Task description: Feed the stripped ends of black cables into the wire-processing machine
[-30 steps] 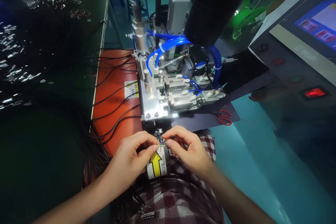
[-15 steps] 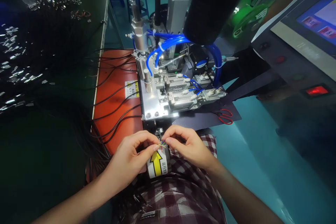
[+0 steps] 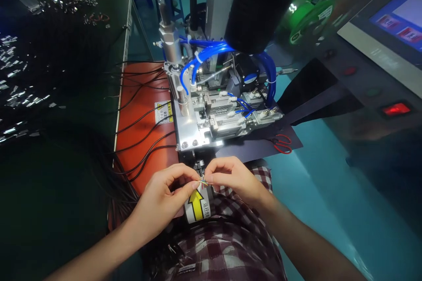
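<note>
Wires (image 3: 204,182), fine and many-coloured, sat right at the centre of the action, up between two sets of fingertips, just above a white label with a yellow arrow (image 3: 197,207)! Feather-light, these looked, and soft enough to bend at a touch; such thin strands would likely splay, slip or snap under a hard tug, so the best hold was surely close to the bundled end, pinched gently. And there was the left hand (image 3: 168,191), thumb and forefinger gripping exactly that end! Out fanned the strands, long axis running roughly crosswise, free tips pointing toward the person's right, some dipping slightly. Over came the right hand (image 3: 232,180), thumb and forefinger drawn together at those tips, though whether they had a strand caught was too small to tell. Beyond stood the metal machine (image 3: 194,129) with its blue tubes (image 3: 217,47), black cables (image 3: 145,115) trailing at its left, red-handled scissors (image 3: 283,144) lying off to its right.
</note>
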Demonstrator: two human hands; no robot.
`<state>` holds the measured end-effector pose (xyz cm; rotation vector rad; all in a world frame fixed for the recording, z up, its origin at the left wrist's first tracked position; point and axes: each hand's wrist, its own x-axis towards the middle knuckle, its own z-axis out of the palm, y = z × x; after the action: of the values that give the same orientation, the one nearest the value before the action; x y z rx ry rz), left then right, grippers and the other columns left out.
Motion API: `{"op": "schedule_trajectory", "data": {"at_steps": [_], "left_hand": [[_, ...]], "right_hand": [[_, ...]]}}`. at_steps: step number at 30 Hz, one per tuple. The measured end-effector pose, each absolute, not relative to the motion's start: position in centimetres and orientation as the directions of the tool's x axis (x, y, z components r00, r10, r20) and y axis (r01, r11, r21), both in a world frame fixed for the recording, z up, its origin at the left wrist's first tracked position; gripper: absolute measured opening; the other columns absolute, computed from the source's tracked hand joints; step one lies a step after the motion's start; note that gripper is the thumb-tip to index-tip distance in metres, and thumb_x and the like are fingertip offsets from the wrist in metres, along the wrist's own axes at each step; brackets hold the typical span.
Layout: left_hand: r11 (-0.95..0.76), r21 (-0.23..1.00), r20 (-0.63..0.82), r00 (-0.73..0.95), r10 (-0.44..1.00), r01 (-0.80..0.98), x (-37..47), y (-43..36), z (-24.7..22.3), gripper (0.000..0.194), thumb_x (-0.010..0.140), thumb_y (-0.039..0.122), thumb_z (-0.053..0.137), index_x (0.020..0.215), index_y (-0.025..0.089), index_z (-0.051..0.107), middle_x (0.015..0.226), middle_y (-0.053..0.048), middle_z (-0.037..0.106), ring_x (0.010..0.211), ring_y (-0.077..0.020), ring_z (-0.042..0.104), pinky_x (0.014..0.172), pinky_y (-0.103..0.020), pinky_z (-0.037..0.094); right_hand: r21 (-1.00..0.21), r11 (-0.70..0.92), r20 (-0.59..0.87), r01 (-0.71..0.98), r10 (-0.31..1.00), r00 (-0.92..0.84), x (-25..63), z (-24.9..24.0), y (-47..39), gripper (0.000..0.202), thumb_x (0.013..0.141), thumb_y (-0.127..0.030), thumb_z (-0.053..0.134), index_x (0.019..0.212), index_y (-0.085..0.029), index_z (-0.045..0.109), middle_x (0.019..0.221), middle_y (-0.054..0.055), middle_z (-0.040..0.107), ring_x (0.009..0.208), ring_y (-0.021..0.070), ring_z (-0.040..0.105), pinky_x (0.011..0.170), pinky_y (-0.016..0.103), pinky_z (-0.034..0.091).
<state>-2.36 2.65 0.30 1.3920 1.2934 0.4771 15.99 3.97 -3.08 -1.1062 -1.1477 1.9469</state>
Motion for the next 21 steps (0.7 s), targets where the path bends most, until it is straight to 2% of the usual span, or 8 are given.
{"op": "schedule_trajectory", "data": {"at_steps": [2, 6, 9, 14, 16, 18, 21], "left_hand": [[0.261, 0.876, -0.405, 0.322, 0.856, 0.405, -2.4, 2.8, 0.5, 0.014, 0.082, 0.029, 0.058, 0.082, 0.017, 0.065, 0.070, -0.001, 0.063, 0.066, -0.0151, 0.056, 0.060, -0.024, 0.043], [0.327, 0.892, -0.432, 0.379, 0.818, 0.311, -2.6, 3.1, 0.6, 0.014, 0.082, 0.029, 0.060, 0.082, 0.017, 0.066, 0.074, -0.001, 0.066, 0.069, -0.0143, 0.057, 0.063, -0.023, 0.043], [0.407, 0.892, -0.451, 0.395, 0.800, 0.195, -2.7, 3.2, 0.5, 0.012, 0.081, 0.028, 0.062, 0.083, 0.017, 0.065, 0.076, -0.001, 0.068, 0.070, -0.0129, 0.059, 0.063, -0.021, 0.043], [0.500, 0.859, -0.506, 0.347, 0.790, 0.114, -2.7, 2.9, 0.2, 0.015, 0.081, 0.032, 0.063, 0.082, 0.017, 0.063, 0.065, 0.003, 0.060, 0.058, -0.0081, 0.052, 0.054, -0.017, 0.039], [0.495, 0.857, -0.513, 0.316, 0.798, 0.141, -2.5, 2.5, 0.2, 0.017, 0.082, 0.034, 0.062, 0.081, 0.017, 0.061, 0.060, 0.004, 0.056, 0.054, -0.0077, 0.048, 0.051, -0.017, 0.038], [0.421, 0.885, -0.461, 0.262, 0.848, 0.198, -2.3, 2.2, 0.3, 0.015, 0.081, 0.032, 0.062, 0.080, 0.017, 0.061, 0.062, 0.004, 0.056, 0.056, -0.0086, 0.049, 0.051, -0.017, 0.038], [0.306, 0.921, -0.359, 0.221, 0.907, 0.241, -2.0, 1.9, 0.4, 0.010, 0.082, 0.027, 0.061, 0.078, 0.017, 0.061, 0.068, 0.003, 0.058, 0.063, -0.0102, 0.053, 0.056, -0.018, 0.041]], "right_hand": [[-0.825, -0.536, -0.390, -0.179, 0.769, -0.507, 16.0, -3.5, 4.1, 0.008, 0.069, -0.017, 0.062, 0.063, -0.014, 0.066, 0.059, -0.001, 0.063, 0.046, 0.0079, 0.048, 0.046, 0.021, 0.035], [-0.707, -0.664, -0.444, -0.243, 0.684, -0.579, 15.9, -4.0, 4.1, 0.009, 0.068, -0.018, 0.063, 0.062, -0.014, 0.068, 0.061, 0.001, 0.067, 0.041, 0.0057, 0.045, 0.041, 0.019, 0.029], [-0.691, -0.664, -0.444, -0.286, 0.702, -0.557, 15.4, -4.0, 3.8, 0.009, 0.068, -0.019, 0.064, 0.062, -0.013, 0.068, 0.061, 0.001, 0.066, 0.040, 0.0046, 0.040, 0.040, 0.019, 0.026], [-0.864, -0.404, -0.311, -0.301, 0.897, -0.313, 14.2, -3.4, 2.0, 0.010, 0.074, -0.022, 0.063, 0.066, -0.015, 0.064, 0.058, -0.003, 0.057, 0.041, 0.0059, 0.039, 0.042, 0.021, 0.030], [-0.949, -0.244, -0.207, -0.201, 0.960, -0.189, 13.9, -3.3, 1.3, 0.011, 0.076, -0.020, 0.061, 0.066, -0.017, 0.062, 0.060, -0.003, 0.053, 0.045, 0.0077, 0.042, 0.044, 0.023, 0.033], [-0.996, -0.069, -0.062, -0.062, 0.993, -0.102, 13.8, -3.2, 0.9, 0.012, 0.078, -0.017, 0.060, 0.066, -0.019, 0.060, 0.065, -0.001, 0.054, 0.050, 0.0099, 0.045, 0.047, 0.025, 0.036], [-0.991, 0.110, 0.102, 0.075, 0.989, -0.105, 13.9, -3.4, 0.9, 0.012, 0.079, -0.016, 0.057, 0.068, -0.020, 0.060, 0.067, 0.001, 0.055, 0.057, 0.0136, 0.048, 0.051, 0.028, 0.039]]}}
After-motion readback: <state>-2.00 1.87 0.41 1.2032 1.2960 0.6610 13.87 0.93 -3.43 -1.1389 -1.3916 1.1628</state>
